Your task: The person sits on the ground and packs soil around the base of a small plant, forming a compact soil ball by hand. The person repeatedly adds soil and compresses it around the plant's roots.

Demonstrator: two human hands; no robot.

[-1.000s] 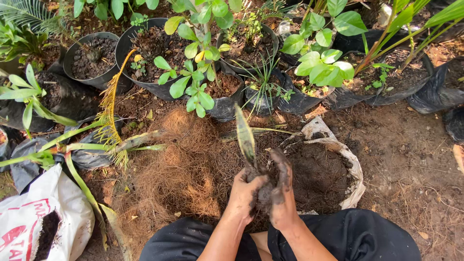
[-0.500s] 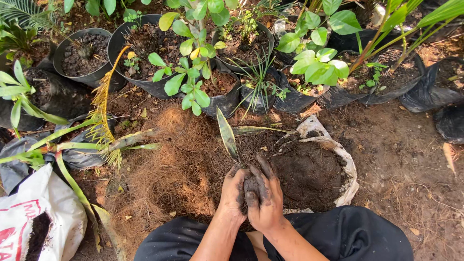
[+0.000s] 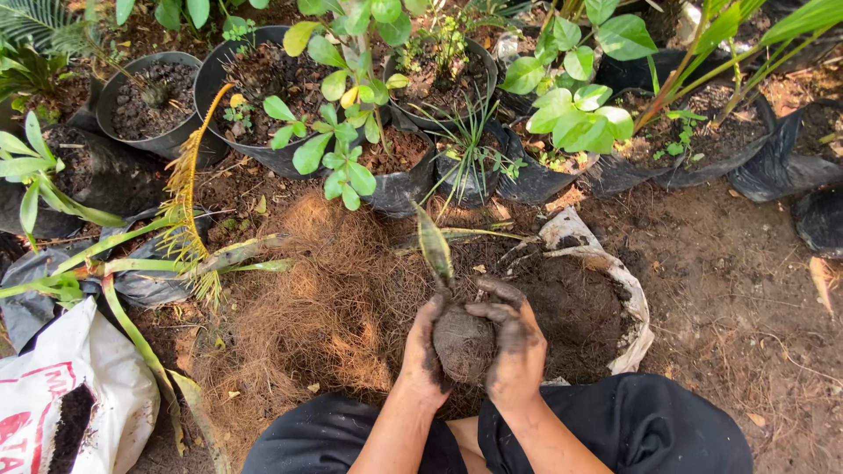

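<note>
Both hands are closed around one object at the near centre of the scene. The left hand [image 3: 424,355] cups the left side of a round soil ball [image 3: 463,342]; the right hand [image 3: 514,351] wraps the right side and top, fingers curled over the crown. Both hands are smeared with dark wet soil. A single narrow leaf [image 3: 435,248] stands up out of the ball, tilted slightly left.

The ball is held just above the near left edge of an open white sack [image 3: 628,298] with its rim rolled down, filled with dark soil. A spread of brown coconut fibre [image 3: 307,307] lies on the ground to the left. A white printed bag [image 3: 79,395], spilling dark soil, sits at the near left. Black grow bags and pots [image 3: 263,96] of green plants line the far side.

Risks, as judged from this position:
- The ball looks moist and freshly pressed — uneven squeezing could crack it and expose the roots.
- The right fingers sit close to the leaf base; pressure there could bend or snap the shoot.
- With muddy palms the grip may slip, and a drop onto the sack rim would likely break the ball apart.
</note>
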